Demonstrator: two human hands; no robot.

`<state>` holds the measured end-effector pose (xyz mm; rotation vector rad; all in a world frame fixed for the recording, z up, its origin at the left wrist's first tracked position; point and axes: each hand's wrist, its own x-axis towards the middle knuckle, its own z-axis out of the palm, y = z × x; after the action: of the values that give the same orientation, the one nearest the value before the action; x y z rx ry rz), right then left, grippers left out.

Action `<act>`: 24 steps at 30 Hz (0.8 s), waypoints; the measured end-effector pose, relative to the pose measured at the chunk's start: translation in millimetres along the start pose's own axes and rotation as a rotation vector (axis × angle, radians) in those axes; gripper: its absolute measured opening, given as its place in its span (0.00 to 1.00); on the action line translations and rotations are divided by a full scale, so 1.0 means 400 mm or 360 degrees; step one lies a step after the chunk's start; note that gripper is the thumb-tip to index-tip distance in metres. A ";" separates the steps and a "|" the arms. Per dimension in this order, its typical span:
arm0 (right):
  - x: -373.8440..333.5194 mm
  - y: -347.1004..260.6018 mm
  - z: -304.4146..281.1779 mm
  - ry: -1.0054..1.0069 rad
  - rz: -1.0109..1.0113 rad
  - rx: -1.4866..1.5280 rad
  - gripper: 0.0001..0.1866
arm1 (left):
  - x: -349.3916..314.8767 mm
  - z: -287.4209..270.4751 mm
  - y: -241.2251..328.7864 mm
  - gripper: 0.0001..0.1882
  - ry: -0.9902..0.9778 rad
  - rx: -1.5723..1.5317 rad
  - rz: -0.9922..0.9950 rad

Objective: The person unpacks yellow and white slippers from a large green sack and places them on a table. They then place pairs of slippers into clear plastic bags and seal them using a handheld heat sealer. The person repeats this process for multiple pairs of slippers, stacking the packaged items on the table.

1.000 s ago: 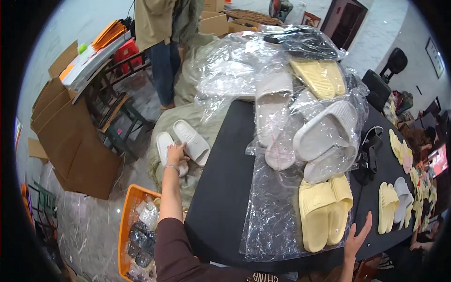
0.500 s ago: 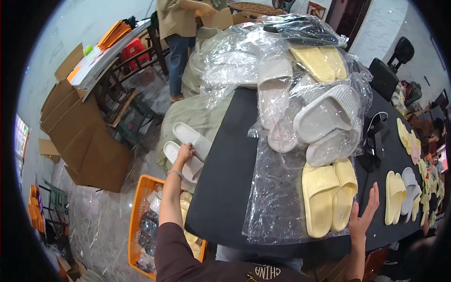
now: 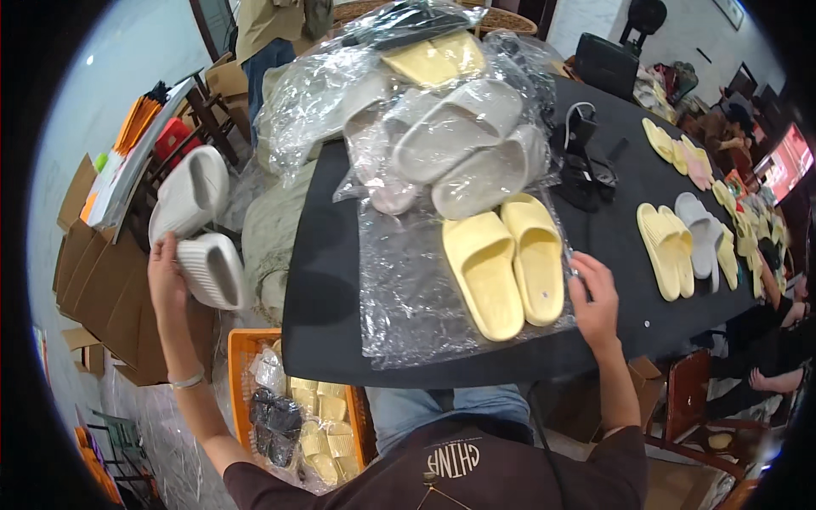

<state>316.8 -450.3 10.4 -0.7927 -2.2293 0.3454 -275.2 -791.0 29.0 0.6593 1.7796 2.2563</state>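
A pair of white slippers (image 3: 212, 268) is in my left hand (image 3: 168, 272), off the left side of the black table (image 3: 327, 280). My fingers close on them near where the two shoes meet. My right hand (image 3: 597, 297) is at the right edge of a clear plastic bag (image 3: 395, 297), beside a pair of yellow slippers (image 3: 486, 285) lying on it. Its thumb and fingers stand apart; whether the fingertips touch the plastic is hard to tell. Behind the yellow pair, bagged grey-white slippers (image 3: 459, 127) lie in a heap.
Below the table's left edge stands an orange crate (image 3: 240, 399) of bagged slippers. Black sandals (image 3: 582, 161) and more yellow slippers (image 3: 663, 251) occupy the table's right side. Folded cardboard (image 3: 119, 297) leans at the left. Another person (image 3: 263, 34) stands at the back.
My left hand has lifted the white slippers off the pale green sack and swung them left. My right hand has come in beside the yellow pair, its fingers less spread. The view has shifted.
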 end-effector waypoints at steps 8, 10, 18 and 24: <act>0.032 0.042 0.067 -0.0387 -0.0110 0.0019 0.20 | -0.256 0.334 0.190 0.11 -0.0443 -0.0579 -0.0551; 0.030 0.033 0.070 -0.0468 -0.0071 0.0033 0.24 | -0.329 0.374 0.181 0.12 -0.0457 -0.0924 -0.0757; 0.020 0.043 0.098 -0.0531 -0.0020 -0.0111 0.27 | -0.497 0.590 0.053 0.02 -0.0208 -0.1053 -0.0715; 0.029 0.065 0.090 -0.0723 -0.0024 -0.0036 0.25 | -0.573 0.602 0.030 0.21 -0.0439 -0.0668 -0.1207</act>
<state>296.0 -423.0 -20.0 -0.7655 -2.6621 0.5372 37.9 -679.2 32.6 0.1498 1.1026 1.7993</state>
